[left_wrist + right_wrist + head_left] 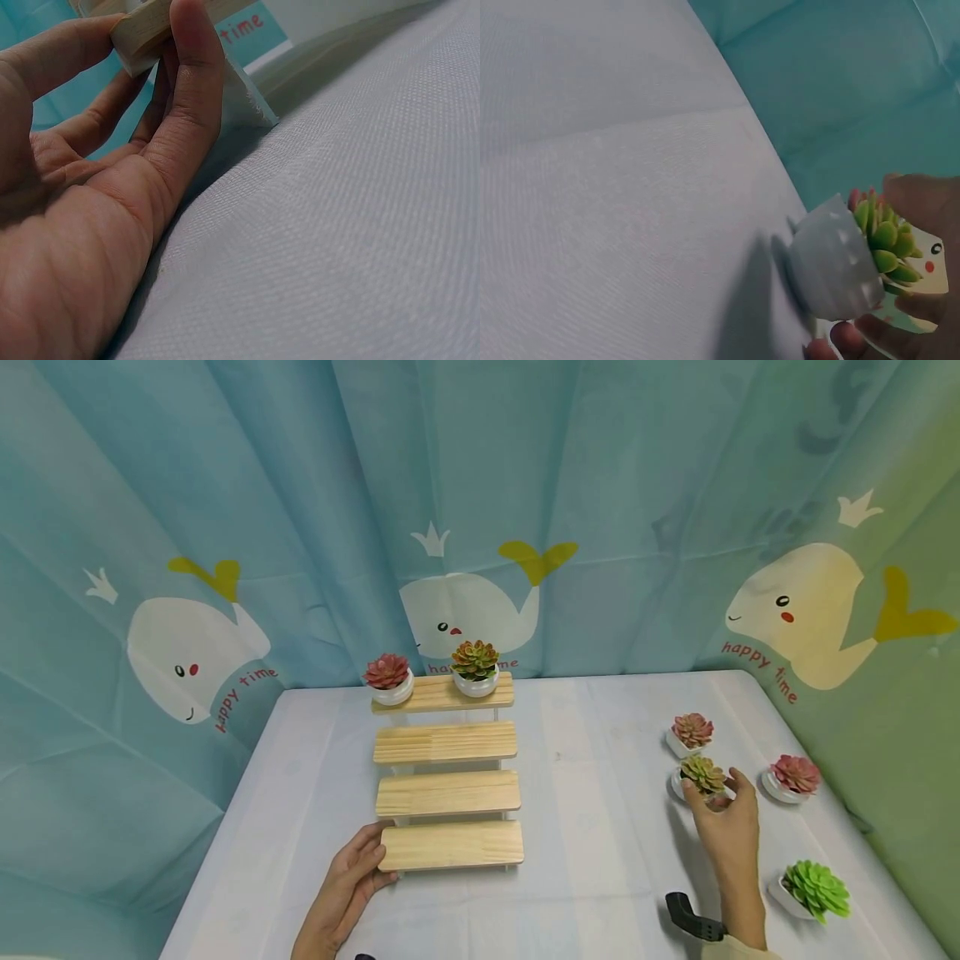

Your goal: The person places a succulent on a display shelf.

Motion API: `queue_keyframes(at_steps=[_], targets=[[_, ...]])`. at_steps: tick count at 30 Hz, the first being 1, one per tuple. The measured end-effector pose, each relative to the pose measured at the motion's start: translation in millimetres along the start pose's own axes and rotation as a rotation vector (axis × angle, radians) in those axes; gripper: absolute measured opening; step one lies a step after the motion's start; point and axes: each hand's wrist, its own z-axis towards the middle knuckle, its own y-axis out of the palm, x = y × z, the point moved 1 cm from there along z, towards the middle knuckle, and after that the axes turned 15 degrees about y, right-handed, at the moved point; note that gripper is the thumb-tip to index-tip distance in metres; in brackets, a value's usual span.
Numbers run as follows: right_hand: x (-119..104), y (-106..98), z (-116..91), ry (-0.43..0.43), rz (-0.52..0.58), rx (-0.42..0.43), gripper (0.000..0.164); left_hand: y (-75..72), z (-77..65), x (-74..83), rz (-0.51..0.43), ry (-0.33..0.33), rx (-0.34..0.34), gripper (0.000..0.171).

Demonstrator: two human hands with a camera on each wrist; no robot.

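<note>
A four-tier wooden display stand (447, 793) with clear supports stands on the white-covered table. My left hand (347, 887) grips the left end of its lowest plank; in the left wrist view, thumb and fingers pinch the plank's corner (146, 34). Over at the right, my right hand (731, 831) holds a yellow-green potted succulent (702, 774) between thumb and fingers. Its round white pot (834, 262) shows in the right wrist view, close to the cloth; whether it touches, I cannot tell. A red succulent (388, 678) and a green-brown one (476, 668) sit on the top tier.
Close behind the held pot is a pinkish succulent (692, 734). To its right stands a red one (796, 777), and nearer the front a bright green one (816, 890). A blue-green whale-print curtain (630, 527) hangs behind the table (592, 860).
</note>
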Motion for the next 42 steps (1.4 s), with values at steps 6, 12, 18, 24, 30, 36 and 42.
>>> queue_keyframes(at_steps=[6, 12, 18, 24, 30, 36, 42], targets=[[0.6, 4.0, 1.3, 0.02, -0.027, -0.018, 0.086, -0.4, 0.5, -1.0, -0.019, 0.014, -0.019, 0.039], [0.8, 4.2, 1.5, 0.033, -0.049, -0.06, 0.089, -0.2, 0.6, -0.9, -0.015, 0.017, -0.015, 0.04], [3.1, 4.7, 1.7, 0.013, -0.059, -0.049, 0.081, 0.7, 0.4, -1.0, -0.009, 0.008, -0.004, 0.042], [6.6, 4.7, 2.3, 0.009, -0.064, -0.036, 0.077, 1.6, 0.2, -0.3, -0.007, 0.007, -0.001, 0.041], [11.2, 3.5, 3.1, 0.005, -0.044, -0.052, 0.076, 1.3, 0.0, -0.4, -0.02, 0.011, -0.01, 0.036], [11.4, 2.3, 3.2, -0.013, -0.048, -0.082, 0.074, -0.9, -1.0, -1.1, -0.038, 0.024, -0.031, 0.034], [10.2, 0.2, 2.4, -0.014, -0.056, -0.151, 0.075, -2.2, -1.1, -1.2, -0.04, 0.028, -0.043, 0.035]])
